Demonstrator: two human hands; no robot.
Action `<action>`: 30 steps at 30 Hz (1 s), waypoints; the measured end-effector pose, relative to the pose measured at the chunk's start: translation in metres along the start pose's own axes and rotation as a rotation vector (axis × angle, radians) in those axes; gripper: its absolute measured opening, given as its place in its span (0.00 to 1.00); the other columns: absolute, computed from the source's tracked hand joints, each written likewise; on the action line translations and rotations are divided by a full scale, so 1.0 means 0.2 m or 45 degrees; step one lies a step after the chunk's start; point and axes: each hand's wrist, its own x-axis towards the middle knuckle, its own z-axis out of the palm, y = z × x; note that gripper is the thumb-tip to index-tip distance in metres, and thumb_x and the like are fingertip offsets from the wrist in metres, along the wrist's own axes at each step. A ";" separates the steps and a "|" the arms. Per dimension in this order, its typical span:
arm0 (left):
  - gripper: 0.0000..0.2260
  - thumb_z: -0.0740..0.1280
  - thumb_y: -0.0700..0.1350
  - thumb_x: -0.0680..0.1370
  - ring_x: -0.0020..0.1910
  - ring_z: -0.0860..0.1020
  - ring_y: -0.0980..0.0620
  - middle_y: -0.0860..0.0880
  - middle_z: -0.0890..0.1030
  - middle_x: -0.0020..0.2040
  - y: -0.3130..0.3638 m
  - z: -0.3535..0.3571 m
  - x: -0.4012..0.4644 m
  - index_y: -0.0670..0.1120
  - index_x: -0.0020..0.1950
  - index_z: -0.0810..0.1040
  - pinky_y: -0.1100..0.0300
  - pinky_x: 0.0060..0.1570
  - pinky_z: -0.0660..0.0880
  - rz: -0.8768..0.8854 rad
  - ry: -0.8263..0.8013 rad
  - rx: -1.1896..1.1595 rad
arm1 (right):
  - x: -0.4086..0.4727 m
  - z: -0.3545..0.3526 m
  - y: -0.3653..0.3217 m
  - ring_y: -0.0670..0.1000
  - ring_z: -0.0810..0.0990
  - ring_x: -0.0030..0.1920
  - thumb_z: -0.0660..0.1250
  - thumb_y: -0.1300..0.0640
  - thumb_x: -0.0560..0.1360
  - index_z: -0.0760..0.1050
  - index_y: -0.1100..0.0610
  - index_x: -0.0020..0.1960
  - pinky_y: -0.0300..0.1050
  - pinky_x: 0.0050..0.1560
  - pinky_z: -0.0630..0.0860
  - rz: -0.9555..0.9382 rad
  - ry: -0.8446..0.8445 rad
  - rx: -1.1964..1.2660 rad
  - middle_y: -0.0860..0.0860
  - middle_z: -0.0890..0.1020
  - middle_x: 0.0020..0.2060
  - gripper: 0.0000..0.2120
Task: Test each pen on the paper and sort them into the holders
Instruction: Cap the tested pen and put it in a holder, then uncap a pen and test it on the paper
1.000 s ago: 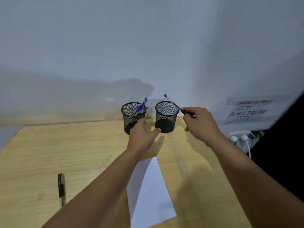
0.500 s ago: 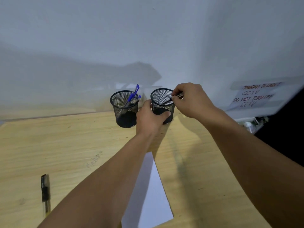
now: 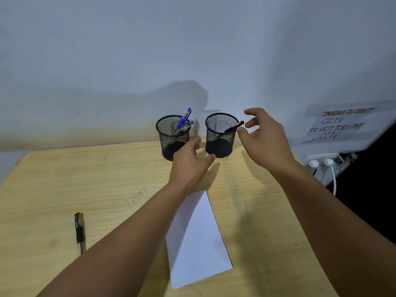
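Two black mesh holders stand at the back of the wooden table. The left holder (image 3: 171, 138) contains a few blue pens (image 3: 183, 121). In the right holder (image 3: 220, 136) leans a black pen (image 3: 233, 127), its end poking over the rim. My right hand (image 3: 261, 133) hovers just right of that rim with fingers spread, holding nothing. My left hand (image 3: 190, 161) lies between the two holders, fingers relaxed, thumb near the right holder's base. A white paper sheet (image 3: 197, 236) lies under my left forearm. Another black pen (image 3: 79, 231) lies on the table at the left.
A wall runs close behind the holders. At the right, a taped note (image 3: 336, 125) about CCTV is on the wall above a white power strip (image 3: 321, 160) with plugs and a cable. The table's right edge drops into darkness.
My right hand let go of the black pen, which now rests in the right holder, and drew back with fingers spread. My left hand slid off the right holder towards me.
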 end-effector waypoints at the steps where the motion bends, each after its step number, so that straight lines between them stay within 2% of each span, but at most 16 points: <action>1: 0.26 0.74 0.49 0.72 0.59 0.77 0.55 0.50 0.80 0.61 -0.02 -0.05 -0.03 0.48 0.68 0.74 0.56 0.61 0.73 0.003 -0.003 -0.011 | -0.04 0.00 -0.01 0.46 0.80 0.42 0.66 0.50 0.76 0.71 0.47 0.65 0.46 0.47 0.77 0.024 0.008 0.068 0.44 0.80 0.49 0.17; 6: 0.15 0.72 0.47 0.74 0.54 0.79 0.59 0.54 0.83 0.54 -0.13 -0.37 -0.17 0.49 0.61 0.80 0.64 0.56 0.73 0.074 -0.036 0.120 | -0.23 0.12 -0.12 0.41 0.77 0.33 0.66 0.56 0.75 0.78 0.48 0.53 0.40 0.41 0.73 0.074 -0.042 0.230 0.42 0.80 0.38 0.08; 9: 0.13 0.70 0.45 0.75 0.52 0.79 0.58 0.55 0.83 0.53 -0.22 -0.59 -0.25 0.51 0.59 0.80 0.65 0.53 0.73 0.083 -0.040 0.210 | -0.36 0.24 -0.22 0.42 0.77 0.34 0.67 0.56 0.75 0.80 0.49 0.49 0.40 0.41 0.75 0.013 -0.197 0.238 0.43 0.81 0.39 0.06; 12: 0.10 0.69 0.46 0.76 0.52 0.78 0.59 0.58 0.82 0.52 -0.31 -0.80 -0.32 0.53 0.57 0.81 0.63 0.53 0.74 0.064 -0.052 0.264 | -0.47 0.36 -0.32 0.40 0.77 0.36 0.68 0.55 0.75 0.80 0.50 0.49 0.37 0.38 0.73 -0.053 -0.334 0.218 0.42 0.81 0.40 0.04; 16: 0.10 0.65 0.42 0.78 0.54 0.77 0.58 0.58 0.82 0.54 -0.42 -1.01 -0.42 0.53 0.57 0.81 0.61 0.55 0.73 0.064 -0.069 0.392 | -0.61 0.51 -0.46 0.40 0.78 0.37 0.67 0.54 0.75 0.81 0.49 0.48 0.36 0.37 0.73 -0.106 -0.495 0.182 0.41 0.81 0.40 0.04; 19: 0.15 0.60 0.36 0.79 0.56 0.75 0.59 0.55 0.80 0.58 -0.49 -1.14 -0.49 0.51 0.59 0.81 0.72 0.51 0.68 0.056 -0.112 0.489 | -0.72 0.61 -0.58 0.41 0.79 0.37 0.67 0.54 0.76 0.81 0.48 0.46 0.38 0.38 0.76 -0.142 -0.601 0.179 0.40 0.81 0.40 0.05; 20: 0.16 0.59 0.35 0.79 0.57 0.75 0.58 0.54 0.80 0.60 -0.52 -1.18 -0.51 0.50 0.60 0.80 0.72 0.51 0.67 0.053 -0.147 0.530 | -0.76 0.63 -0.62 0.41 0.79 0.38 0.66 0.53 0.76 0.81 0.48 0.46 0.39 0.38 0.77 -0.149 -0.636 0.174 0.40 0.81 0.40 0.05; 24: 0.19 0.59 0.35 0.76 0.62 0.76 0.49 0.49 0.79 0.63 -0.58 -1.25 -0.57 0.47 0.64 0.79 0.60 0.57 0.70 0.112 -0.284 0.725 | -0.88 0.73 -0.73 0.43 0.79 0.39 0.68 0.45 0.73 0.81 0.48 0.44 0.42 0.39 0.78 -0.139 -0.792 0.135 0.42 0.81 0.39 0.08; 27: 0.18 0.59 0.42 0.73 0.57 0.79 0.47 0.46 0.82 0.58 -0.61 -1.26 -0.60 0.46 0.60 0.81 0.52 0.56 0.75 0.225 -0.322 0.800 | -0.94 0.78 -0.80 0.44 0.79 0.40 0.69 0.38 0.70 0.80 0.47 0.46 0.42 0.39 0.74 -0.158 -0.858 0.034 0.41 0.80 0.40 0.14; 30: 0.12 0.65 0.41 0.76 0.53 0.79 0.47 0.49 0.82 0.55 -0.66 -1.27 -0.60 0.49 0.57 0.82 0.50 0.55 0.73 0.316 -0.315 0.864 | -0.98 0.81 -0.84 0.45 0.80 0.38 0.70 0.37 0.69 0.79 0.46 0.48 0.42 0.38 0.74 -0.228 -0.874 -0.060 0.41 0.77 0.38 0.14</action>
